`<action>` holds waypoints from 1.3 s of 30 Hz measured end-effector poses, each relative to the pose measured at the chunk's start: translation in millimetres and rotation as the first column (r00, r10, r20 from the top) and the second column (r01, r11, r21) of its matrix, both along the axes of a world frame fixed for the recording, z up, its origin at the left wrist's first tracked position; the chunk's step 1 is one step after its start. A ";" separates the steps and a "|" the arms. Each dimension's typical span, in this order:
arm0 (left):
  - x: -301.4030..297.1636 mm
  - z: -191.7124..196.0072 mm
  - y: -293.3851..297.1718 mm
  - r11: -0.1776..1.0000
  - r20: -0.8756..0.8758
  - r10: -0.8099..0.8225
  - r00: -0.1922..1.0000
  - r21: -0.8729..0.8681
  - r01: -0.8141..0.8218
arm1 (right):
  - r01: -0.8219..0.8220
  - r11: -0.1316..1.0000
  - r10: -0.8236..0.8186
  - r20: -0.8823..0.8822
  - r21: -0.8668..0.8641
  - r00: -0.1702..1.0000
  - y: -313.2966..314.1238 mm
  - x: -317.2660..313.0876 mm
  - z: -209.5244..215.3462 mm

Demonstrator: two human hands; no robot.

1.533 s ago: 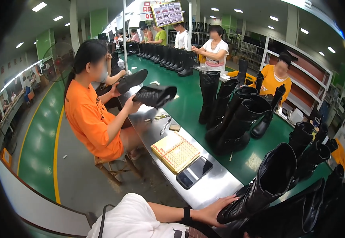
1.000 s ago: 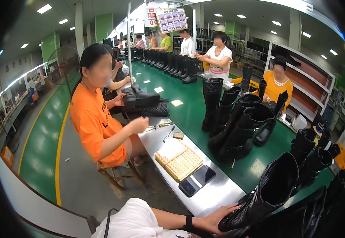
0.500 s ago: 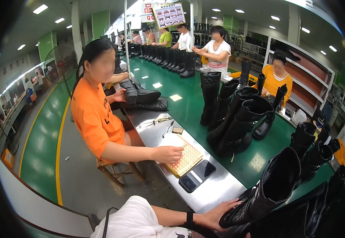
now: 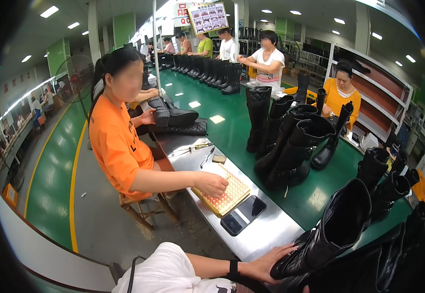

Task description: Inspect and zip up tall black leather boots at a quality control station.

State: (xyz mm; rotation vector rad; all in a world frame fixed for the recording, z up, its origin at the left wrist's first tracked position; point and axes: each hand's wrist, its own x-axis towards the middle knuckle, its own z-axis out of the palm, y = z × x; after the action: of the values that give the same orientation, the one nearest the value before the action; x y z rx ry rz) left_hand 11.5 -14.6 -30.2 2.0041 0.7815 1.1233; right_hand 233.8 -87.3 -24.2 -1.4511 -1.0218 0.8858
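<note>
My left hand reaches in from the lower edge and grips the lower part of a black boot, fingers along one side and thumb on the other. The boot's shaft stands open at the top, tilted right, with a quilted pattern on its lower part. A small bit of skin at the lower edge beside the boot may be my right hand; its fingers are hidden. Another black boot shaft lies close to the right. A co-worker's hand pinches over a yellow sheet of small round stickers.
A phone lies on the metal bench, with a pen and tweezers farther along. Several black boots stand on the green conveyor. An orange-shirted person sits at the left; other people work along the line.
The co-worker's hand has shifted slightly up and right over the sticker sheet. The person in yellow has raised their head a little. My left hand and the boot stay where they were.
</note>
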 end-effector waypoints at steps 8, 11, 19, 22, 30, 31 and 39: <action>-0.3 2.4 -0.5 1.000 0.018 -0.009 1.000 -0.014 0.009 | -0.026 1.000 0.027 0.020 -0.010 0.999 3.0 1.7 0.0; 0.2 2.4 -1.3 1.000 0.036 -0.007 0.999 0.012 0.007 | -0.037 0.999 0.038 0.029 -0.007 0.999 5.9 3.1 -2.8; -8.6 2.3 -2.8 0.790 0.065 -0.229 0.971 -0.571 0.225 | -0.190 0.982 0.188 0.162 0.000 0.969 4.5 9.5 9.4; -17.6 6.3 4.4 0.663 -0.321 -0.512 0.797 -0.738 0.129 | -0.323 0.927 0.265 0.276 0.191 0.924 7.0 9.6 20.2; -5.2 12.0 -8.5 0.933 -0.006 0.019 1.000 -0.358 -0.020 | -0.202 0.895 -0.027 0.501 0.398 0.865 -14.4 13.7 50.1; -4.1 14.3 -7.4 0.950 -0.016 0.020 1.000 -0.311 -0.024 | -0.187 0.888 -0.039 0.474 0.419 0.879 -20.6 21.6 56.1; -1.1 16.8 -12.5 0.924 0.022 0.062 0.998 -0.379 -0.049 | 0.366 0.931 -0.151 0.905 -0.005 0.397 -9.1 65.3 28.6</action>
State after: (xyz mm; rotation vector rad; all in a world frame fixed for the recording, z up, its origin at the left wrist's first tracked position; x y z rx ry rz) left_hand 10.4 -27.1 -13.4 1.6440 0.9629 0.9493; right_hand 299.1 -96.4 4.5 -2.2860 -1.4153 -0.1483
